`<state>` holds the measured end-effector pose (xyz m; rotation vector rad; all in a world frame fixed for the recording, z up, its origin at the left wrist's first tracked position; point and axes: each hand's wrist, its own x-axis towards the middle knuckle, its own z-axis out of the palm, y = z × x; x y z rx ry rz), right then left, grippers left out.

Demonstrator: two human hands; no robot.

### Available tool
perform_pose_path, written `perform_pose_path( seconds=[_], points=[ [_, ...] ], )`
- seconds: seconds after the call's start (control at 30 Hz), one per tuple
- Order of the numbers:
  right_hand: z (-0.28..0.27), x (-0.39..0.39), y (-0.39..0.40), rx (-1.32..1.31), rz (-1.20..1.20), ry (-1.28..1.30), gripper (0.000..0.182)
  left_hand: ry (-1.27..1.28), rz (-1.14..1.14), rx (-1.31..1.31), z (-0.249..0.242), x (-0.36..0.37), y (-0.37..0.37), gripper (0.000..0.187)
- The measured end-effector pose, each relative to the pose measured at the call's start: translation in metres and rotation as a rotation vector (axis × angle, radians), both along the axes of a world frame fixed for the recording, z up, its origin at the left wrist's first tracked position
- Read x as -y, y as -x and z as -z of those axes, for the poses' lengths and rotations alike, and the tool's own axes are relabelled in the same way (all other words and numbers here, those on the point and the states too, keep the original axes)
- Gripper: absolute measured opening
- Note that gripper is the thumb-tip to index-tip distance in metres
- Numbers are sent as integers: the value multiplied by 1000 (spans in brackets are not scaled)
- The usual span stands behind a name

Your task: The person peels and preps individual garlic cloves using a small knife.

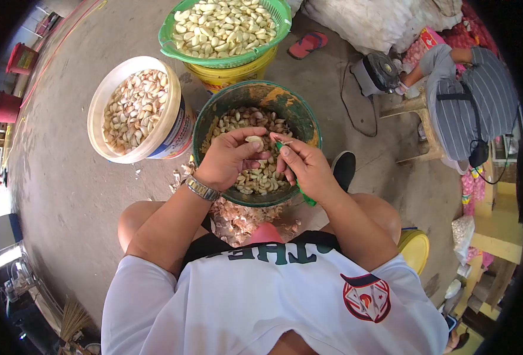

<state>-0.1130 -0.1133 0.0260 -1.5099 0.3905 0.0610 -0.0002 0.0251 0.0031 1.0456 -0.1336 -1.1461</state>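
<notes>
Over the dark green tub (pixel 301 102) my left hand (pixel 230 158) pinches a pale garlic clove (pixel 254 142) between thumb and fingers. Just to its right, my right hand (pixel 304 164) is closed around a small green-handled knife (pixel 306 197); the handle sticks out below the palm, and its short blade end lies close to the clove. Inside the tub below both hands are many garlic cloves (pixel 260 179), some still in brownish skin. Papery garlic peelings (pixel 246 220) lie heaped on the floor between my legs.
A white bucket (pixel 96 112) of unpeeled cloves stands to the left. Beyond the tub, a green basket (pixel 167 44) of peeled cloves rests on a yellow bucket (pixel 232 76). A red slipper (pixel 308 45) lies near large white sacks (pixel 373 23). Another person (pixel 492 94) sits at the right.
</notes>
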Motion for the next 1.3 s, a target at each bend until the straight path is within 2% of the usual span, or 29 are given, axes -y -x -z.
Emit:
perform_pose_path(
  seconds=[0.17,0.27,0.47,0.87,0.97,1.07,1.17,1.27,1.3],
  points=[
    [4,0,0,21,-4,21,32,-135,21,430,10,5,3,26],
    [7,1,0,-12,-37,45,33,-155,57,538,12,4,2,23],
    [6,1,1,-11,-35,-5,34,-191,-19,336,1,5,2,19],
    [8,-8,0,-19,88,-91,33,-245,-172,761,0,12,16,15],
    [8,-9,0,-39,83,-47,35,-243,-190,788,3,13,18,14],
    [12,-8,-1,6,99,143,28,-231,-191,872,4,13,19,12],
    [11,-1,1,-97,173,-339,22,-119,-205,777,9,13,20,9],
    [0,2,-2,-185,259,-651,23,17,-146,295,7,12,16,12],
    [0,3,-1,-167,255,-665,23,56,-152,159,7,12,13,13]
  ],
)
